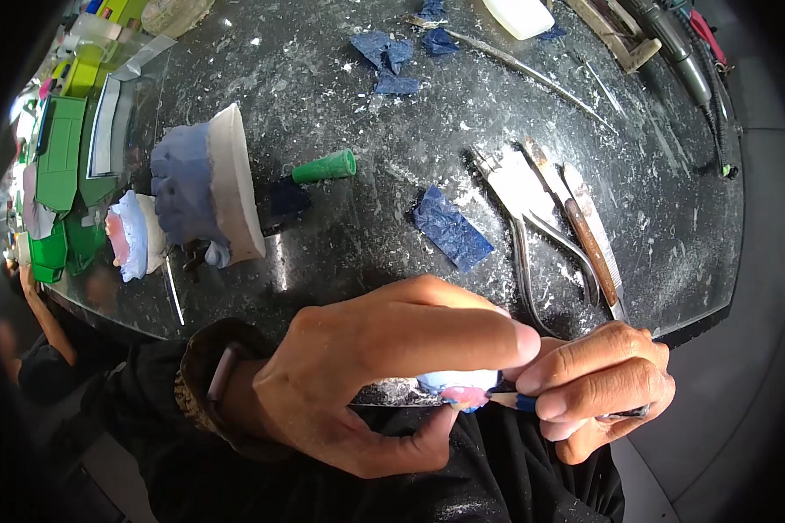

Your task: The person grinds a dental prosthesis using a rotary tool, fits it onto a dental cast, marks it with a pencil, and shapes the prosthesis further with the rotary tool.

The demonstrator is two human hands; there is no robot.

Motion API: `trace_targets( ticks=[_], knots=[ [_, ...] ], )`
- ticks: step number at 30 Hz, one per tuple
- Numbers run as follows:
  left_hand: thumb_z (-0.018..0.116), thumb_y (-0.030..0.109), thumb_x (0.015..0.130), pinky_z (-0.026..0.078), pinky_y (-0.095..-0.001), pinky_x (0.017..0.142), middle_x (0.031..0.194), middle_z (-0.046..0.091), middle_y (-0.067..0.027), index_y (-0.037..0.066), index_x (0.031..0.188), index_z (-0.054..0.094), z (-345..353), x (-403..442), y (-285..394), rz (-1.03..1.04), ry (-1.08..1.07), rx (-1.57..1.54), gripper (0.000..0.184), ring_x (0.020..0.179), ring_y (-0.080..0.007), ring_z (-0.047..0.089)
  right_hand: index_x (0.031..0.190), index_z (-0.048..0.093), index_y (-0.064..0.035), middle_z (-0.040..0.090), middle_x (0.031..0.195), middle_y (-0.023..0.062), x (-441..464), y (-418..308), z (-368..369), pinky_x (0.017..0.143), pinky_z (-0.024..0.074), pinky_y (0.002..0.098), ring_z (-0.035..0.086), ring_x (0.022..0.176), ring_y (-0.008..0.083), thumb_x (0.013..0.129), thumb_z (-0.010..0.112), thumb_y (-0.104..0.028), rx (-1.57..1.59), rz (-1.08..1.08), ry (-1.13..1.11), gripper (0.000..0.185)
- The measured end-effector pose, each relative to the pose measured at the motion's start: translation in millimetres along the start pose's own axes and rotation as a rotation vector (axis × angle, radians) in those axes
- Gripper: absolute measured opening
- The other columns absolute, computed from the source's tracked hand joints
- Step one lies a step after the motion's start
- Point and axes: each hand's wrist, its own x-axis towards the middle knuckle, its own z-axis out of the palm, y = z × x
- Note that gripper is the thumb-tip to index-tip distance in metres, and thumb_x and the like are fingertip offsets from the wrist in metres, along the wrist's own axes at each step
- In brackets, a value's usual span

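I see the left hand (366,353) clamped on a tooth model (453,381), the right hand (606,383) pinching a pencil (525,403) — its tip at the model's pink part (469,397).

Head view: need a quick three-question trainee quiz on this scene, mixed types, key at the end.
1. Which hand holds the pencil?
2. True or false: in the picture, the pliers lie to the left of the green tube.
3. What does the left hand hold?
A. The green tube
B. The small pink-and-white model
C. The pliers

Key:
1. The right hand.
2. False; they lie to its right.
3. B.
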Motion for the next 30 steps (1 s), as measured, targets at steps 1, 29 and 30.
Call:
trace_targets(
  ticks=[1, 29, 30],
  knots=[
    [0.067, -0.009, 0.066, 0.054, -0.0462, 0.078, 0.083, 0.062, -0.0252, -0.002, 0.114, 0.031, 0, 0, 0, 0.001, 0.002, 0.002, 0.06, 0.081, -0.0354, 0.065, 0.085, 0.069, -0.0035, 0.069, 0.085, 0.0099, 1, -1, -1, 0.04, 0.0474, 0.0169, 0.068, 0.064, 0.0156, 0.065, 0.073, 0.009, -0.004, 0.005, -0.017, 0.024],
    [0.068, -0.007, 0.065, 0.054, -0.0441, 0.076, 0.082, 0.062, -0.0253, -0.002, 0.113, 0.03, -1, 3, -1, -0.001, -0.041, 0.008, 0.062, 0.08, -0.0352, 0.065, 0.085, 0.068, 0.0038, 0.067, 0.086, 0.0176, 5, 8, -10, 0.047, 0.0545, 0.0228, 0.069, 0.069, 0.0219, 0.063, 0.063, 0.015, 0.118, -0.102, -0.121, 0.025],
    [0.068, -0.008, 0.065, 0.054, -0.044, 0.076, 0.082, 0.062, -0.0253, -0.002, 0.113, 0.03, -2, 3, -1, -0.004, -0.041, 0.008, 0.061, 0.08, -0.0351, 0.065, 0.086, 0.068, 0.0042, 0.067, 0.087, 0.0179, 5, 8, -11, 0.048, 0.0549, 0.023, 0.069, 0.069, 0.0223, 0.064, 0.062, 0.015, 0.119, -0.105, -0.127, 0.025]
  ],
)
